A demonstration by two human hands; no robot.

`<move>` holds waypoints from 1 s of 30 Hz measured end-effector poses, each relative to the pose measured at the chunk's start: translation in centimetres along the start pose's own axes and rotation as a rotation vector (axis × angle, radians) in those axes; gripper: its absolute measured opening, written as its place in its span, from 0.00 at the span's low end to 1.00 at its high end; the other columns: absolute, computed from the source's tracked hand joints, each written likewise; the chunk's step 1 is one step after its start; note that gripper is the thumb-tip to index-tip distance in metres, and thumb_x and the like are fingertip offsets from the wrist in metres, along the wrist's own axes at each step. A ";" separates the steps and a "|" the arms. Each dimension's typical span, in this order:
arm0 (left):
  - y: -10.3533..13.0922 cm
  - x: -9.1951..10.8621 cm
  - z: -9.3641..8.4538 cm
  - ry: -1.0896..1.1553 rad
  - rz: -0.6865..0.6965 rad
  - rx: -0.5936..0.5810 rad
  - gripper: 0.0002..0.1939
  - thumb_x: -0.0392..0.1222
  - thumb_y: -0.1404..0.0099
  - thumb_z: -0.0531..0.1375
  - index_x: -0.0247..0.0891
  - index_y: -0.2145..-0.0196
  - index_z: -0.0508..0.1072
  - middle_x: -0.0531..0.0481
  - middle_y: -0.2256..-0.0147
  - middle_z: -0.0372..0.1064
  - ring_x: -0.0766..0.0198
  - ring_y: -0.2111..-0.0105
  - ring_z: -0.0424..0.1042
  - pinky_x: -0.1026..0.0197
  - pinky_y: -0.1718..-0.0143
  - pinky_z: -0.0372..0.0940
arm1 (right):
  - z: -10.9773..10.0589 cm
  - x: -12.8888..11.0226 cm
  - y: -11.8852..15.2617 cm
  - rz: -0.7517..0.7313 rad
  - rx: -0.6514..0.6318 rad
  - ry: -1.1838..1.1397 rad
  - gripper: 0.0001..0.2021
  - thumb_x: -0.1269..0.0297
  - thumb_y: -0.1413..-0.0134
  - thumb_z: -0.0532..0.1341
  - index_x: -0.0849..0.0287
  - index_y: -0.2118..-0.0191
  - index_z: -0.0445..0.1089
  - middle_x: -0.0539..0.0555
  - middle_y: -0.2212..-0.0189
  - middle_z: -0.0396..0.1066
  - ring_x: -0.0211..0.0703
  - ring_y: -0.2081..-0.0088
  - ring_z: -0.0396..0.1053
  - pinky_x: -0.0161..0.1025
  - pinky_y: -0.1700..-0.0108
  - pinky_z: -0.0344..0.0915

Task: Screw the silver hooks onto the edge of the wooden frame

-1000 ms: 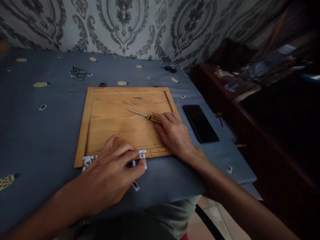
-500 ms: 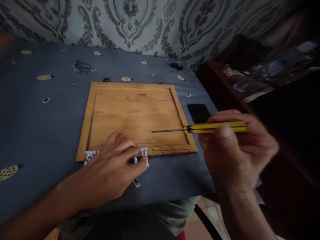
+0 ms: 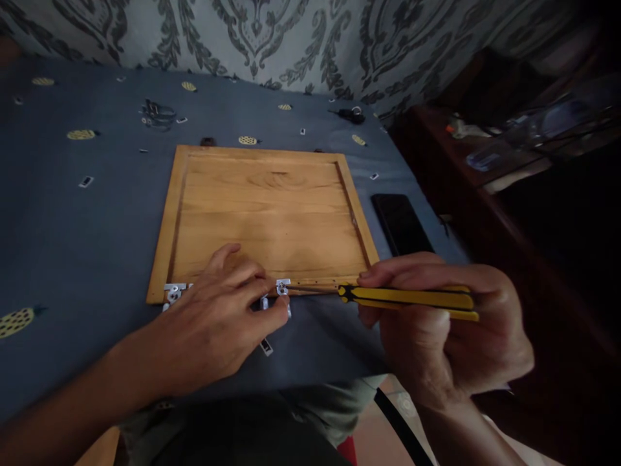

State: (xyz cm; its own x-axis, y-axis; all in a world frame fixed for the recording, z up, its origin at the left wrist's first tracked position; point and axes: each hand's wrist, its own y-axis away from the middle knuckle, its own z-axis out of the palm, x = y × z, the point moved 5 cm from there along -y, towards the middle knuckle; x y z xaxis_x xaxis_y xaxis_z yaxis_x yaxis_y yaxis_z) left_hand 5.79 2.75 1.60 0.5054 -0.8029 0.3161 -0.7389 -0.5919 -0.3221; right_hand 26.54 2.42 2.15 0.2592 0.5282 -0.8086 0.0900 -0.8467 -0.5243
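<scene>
Screwdriver: I've got the yellow-and-black screwdriver in the head view, lying nearly level, handle off the near right corner of the wooden panel, thin shaft running left along the panel's near edge.
Tip: it's right at the right metal fitting; whether it sits in the screw, I can't tell from here.
Right hand: my view has the right hand closed around the screwdriver's handle, thumb below and fingers over it, just off the panel's near right corner.
Left hand: the left hand reaches across the panel's near edge, fingers spread, thumb against the lower part of the right metal fitting; I can't tell whether the fingers pinch it.
Fittings: the right one is on the panel's near edge, around its middle; the left metal fitting shows at the near left corner, partly behind the hand.
Panel: flat on the blue cloth, raised frame around its wooden middle, small holes along the near edge, right of the right metal fitting.
Phone: the dark phone lies just beside the panel's right side.
Beyond the panel: I see keys past the far right corner, a small tangled bundle past the far left one, and a dark piece at the far edge.
Backdrop: a patterned covering rises behind it all.
</scene>
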 end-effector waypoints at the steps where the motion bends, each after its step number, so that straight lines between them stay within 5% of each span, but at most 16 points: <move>1: 0.0 0.0 0.0 -0.001 -0.001 0.000 0.11 0.31 0.27 0.58 0.36 0.52 0.79 0.42 0.56 0.79 0.53 0.53 0.73 0.34 0.35 0.57 | 0.0 -0.2 -0.2 -0.021 0.034 -0.028 0.06 0.60 0.29 0.59 0.50 0.50 0.69 0.55 0.65 0.72 0.46 0.66 0.73 0.42 0.75 0.71; 8: -0.1 0.0 0.0 -0.001 0.003 0.008 0.11 0.31 0.26 0.57 0.37 0.53 0.79 0.43 0.55 0.80 0.55 0.54 0.73 0.36 0.34 0.57 | 0.3 -0.7 -0.8 -0.046 0.057 -0.033 0.06 0.61 0.30 0.61 0.51 0.51 0.73 0.55 0.65 0.75 0.46 0.67 0.74 0.43 0.75 0.73; 14: 0.0 -0.1 0.0 0.000 0.001 0.003 0.11 0.30 0.27 0.57 0.36 0.53 0.79 0.42 0.56 0.79 0.54 0.54 0.73 0.34 0.35 0.57 | 0.5 -1.4 -1.1 -0.125 -0.011 0.070 0.06 0.63 0.31 0.63 0.52 0.51 0.72 0.54 0.64 0.77 0.45 0.64 0.77 0.46 0.63 0.79; 22: 0.0 0.0 0.0 -0.003 -0.001 -0.012 0.10 0.31 0.27 0.58 0.36 0.54 0.79 0.43 0.56 0.79 0.54 0.53 0.73 0.34 0.34 0.57 | 0.9 -1.8 -2.2 -0.060 -0.052 0.110 0.08 0.56 0.33 0.64 0.52 0.53 0.75 0.57 0.66 0.78 0.48 0.68 0.76 0.46 0.70 0.76; 30: 0.0 -0.2 0.2 0.005 -0.013 -0.042 0.11 0.33 0.25 0.56 0.37 0.51 0.78 0.44 0.55 0.79 0.53 0.52 0.73 0.31 0.35 0.57 | 2.0 -3.1 -4.3 0.012 -0.182 0.097 0.04 0.66 0.35 0.67 0.51 0.56 0.76 0.52 0.65 0.78 0.41 0.71 0.75 0.40 0.72 0.74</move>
State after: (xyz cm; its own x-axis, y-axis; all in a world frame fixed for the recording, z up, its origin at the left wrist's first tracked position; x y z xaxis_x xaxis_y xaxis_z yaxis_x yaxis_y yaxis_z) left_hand 5.76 2.87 1.37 0.5129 -0.7948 0.3244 -0.7504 -0.5986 -0.2803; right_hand 23.46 4.57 6.36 0.3515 0.5169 -0.7805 0.2559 -0.8550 -0.4510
